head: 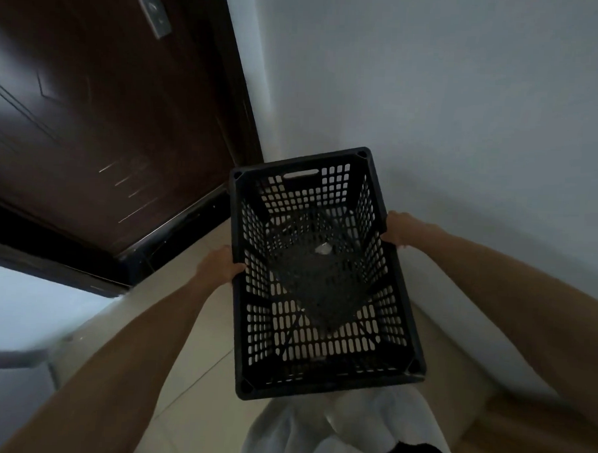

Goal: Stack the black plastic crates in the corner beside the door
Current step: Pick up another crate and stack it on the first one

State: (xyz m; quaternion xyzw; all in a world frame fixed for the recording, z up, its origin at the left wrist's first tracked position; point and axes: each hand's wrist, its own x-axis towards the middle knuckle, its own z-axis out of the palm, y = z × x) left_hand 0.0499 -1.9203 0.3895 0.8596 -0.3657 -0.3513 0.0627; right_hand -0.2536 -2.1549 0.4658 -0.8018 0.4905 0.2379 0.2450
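Dark brown wood makes up the door [100, 115] on the left, its metal handle plate [156, 11] at the top, meeting a pale wall [450, 96] at the corner. No writing or label can be read anywhere. Over the beige tiled floor [195, 369] near that corner, a black plastic crate [326, 272] is held up, open side toward the camera, its walls and base slotted, with a handle cut-out [301, 175] in the far end. Left hand [217, 264] and right hand [402, 227] each clasp a long rim.
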